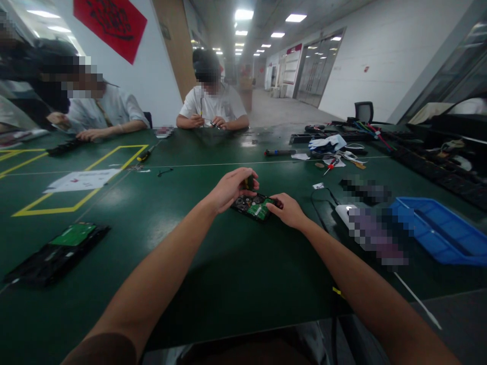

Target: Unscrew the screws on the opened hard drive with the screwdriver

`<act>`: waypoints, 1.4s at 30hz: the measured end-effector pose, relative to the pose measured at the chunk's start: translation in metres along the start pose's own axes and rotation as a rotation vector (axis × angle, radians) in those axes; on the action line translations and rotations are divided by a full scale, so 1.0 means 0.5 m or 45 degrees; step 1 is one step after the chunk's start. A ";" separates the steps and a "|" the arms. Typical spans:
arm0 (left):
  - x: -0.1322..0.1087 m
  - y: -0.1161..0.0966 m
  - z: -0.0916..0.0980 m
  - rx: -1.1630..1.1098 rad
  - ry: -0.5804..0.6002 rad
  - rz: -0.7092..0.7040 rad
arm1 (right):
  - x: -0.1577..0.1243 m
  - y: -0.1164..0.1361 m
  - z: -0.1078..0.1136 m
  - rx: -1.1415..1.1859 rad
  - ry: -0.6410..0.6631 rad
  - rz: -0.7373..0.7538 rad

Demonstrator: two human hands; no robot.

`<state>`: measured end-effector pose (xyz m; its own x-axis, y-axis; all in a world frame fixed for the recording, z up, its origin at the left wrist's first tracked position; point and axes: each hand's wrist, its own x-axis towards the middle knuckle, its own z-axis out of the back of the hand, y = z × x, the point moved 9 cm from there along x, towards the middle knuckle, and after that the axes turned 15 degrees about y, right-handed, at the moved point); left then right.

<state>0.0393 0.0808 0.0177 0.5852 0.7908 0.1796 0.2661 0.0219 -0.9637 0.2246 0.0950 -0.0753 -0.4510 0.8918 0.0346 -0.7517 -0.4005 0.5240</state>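
Note:
A hard drive (260, 208) in a black frame lies on the green table in front of me, its green circuit board facing up. Above its left end, my left hand (236, 188) is closed around the dark and yellow handle of a screwdriver (249, 182). The fingers hide most of that tool, and its tip cannot be made out. At the drive's right end, my right hand (287, 209) grips the edge between thumb and fingers. Off to the left rests a second hard drive (72, 235) in a black tray.
To my right are a blue plastic bin (437, 230) and a cabled device (344, 213). Further back lie a red screwdriver (332, 166), gloves (327, 144) and a dark cylindrical tool (279, 152). Paper (81, 180) and a yellow screwdriver (143, 155) lie left. People sit across the table.

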 end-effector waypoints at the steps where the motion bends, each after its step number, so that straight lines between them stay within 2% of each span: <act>1: 0.000 0.000 -0.001 0.016 0.000 0.004 | 0.000 0.000 0.000 0.004 -0.001 0.001; 9: -0.007 -0.016 0.006 0.145 -0.064 0.004 | 0.000 0.003 0.001 0.022 0.004 0.012; 12: -0.008 -0.017 0.005 0.184 -0.042 0.023 | 0.000 0.005 0.003 0.017 -0.014 0.013; 16: -0.006 -0.011 -0.002 0.141 0.019 0.037 | -0.001 0.006 0.002 0.019 -0.009 0.016; 23: -0.003 0.008 0.017 -0.019 -0.079 0.059 | -0.002 0.004 0.002 0.018 0.004 0.019; 27: -0.001 0.011 0.020 -0.026 -0.080 0.081 | -0.002 0.006 0.003 0.013 0.013 0.016; 35: -0.004 -0.007 0.030 0.146 -0.087 0.045 | -0.002 0.006 0.002 0.017 0.016 0.008; 42: -0.010 -0.014 0.016 0.041 -0.057 0.045 | 0.000 0.001 -0.001 0.022 -0.002 0.013</act>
<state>0.0286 0.0817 0.0219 0.5590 0.8178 0.1372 0.2209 0.0126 -0.9752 0.2239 0.0948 -0.0754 -0.4576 0.8882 0.0413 -0.7387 -0.4056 0.5384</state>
